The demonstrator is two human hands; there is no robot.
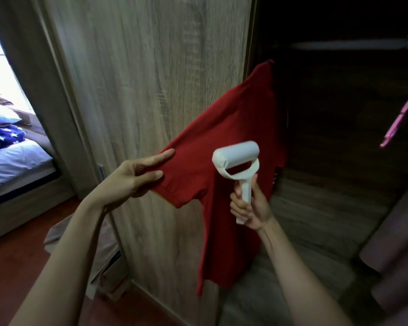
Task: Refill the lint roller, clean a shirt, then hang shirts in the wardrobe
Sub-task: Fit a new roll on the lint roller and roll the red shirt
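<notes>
Red shirt in left hand, lint roller in right hand

Red shirt hangs at the edge of the wardrobe door. Left grip pinches the sleeve and holds it out sideways. Right grip is curled round the handle of the white lint roller, whose roll is in front of the shirt chest, slightly blurred. Bed at far left.

Bed at left; starred blue blanket on it; beige bundle on floor.
</notes>
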